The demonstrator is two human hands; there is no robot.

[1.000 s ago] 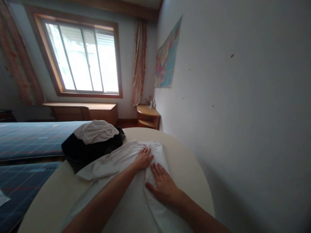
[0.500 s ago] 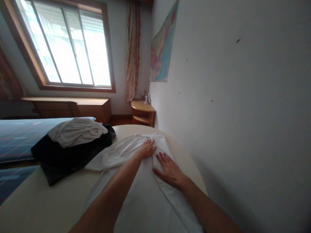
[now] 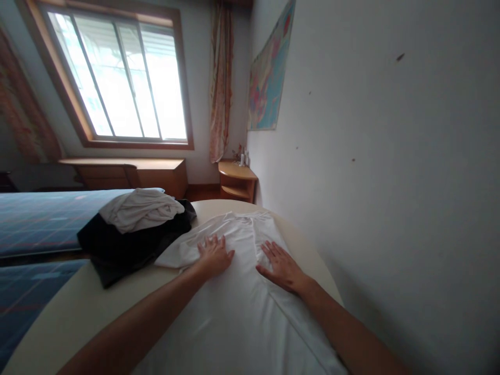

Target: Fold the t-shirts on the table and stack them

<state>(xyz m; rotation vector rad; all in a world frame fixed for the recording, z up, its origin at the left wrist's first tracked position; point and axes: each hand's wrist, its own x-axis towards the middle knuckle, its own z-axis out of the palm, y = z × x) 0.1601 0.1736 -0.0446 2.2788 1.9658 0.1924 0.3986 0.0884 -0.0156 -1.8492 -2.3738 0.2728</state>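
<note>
While hands (image 3: 214,258) touch white cloth (image 3: 242,317), black cloth (image 3: 128,247) lies left; a wall (image 3: 398,208), right.

Bare-handed and bare-armed, nothing but skin in sight

The left hand (image 3: 214,259) narrows to a slim wrist (image 3: 196,273), and the left forearm (image 3: 144,317) widens smoothly below it; the right hand (image 3: 282,269) and right forearm (image 3: 344,317) share that slender build. Each hand has slim fingers (image 3: 215,241) and a thumb (image 3: 231,253); finer detail is too blurred to tell, and anything worn higher up lies out of view.
</note>
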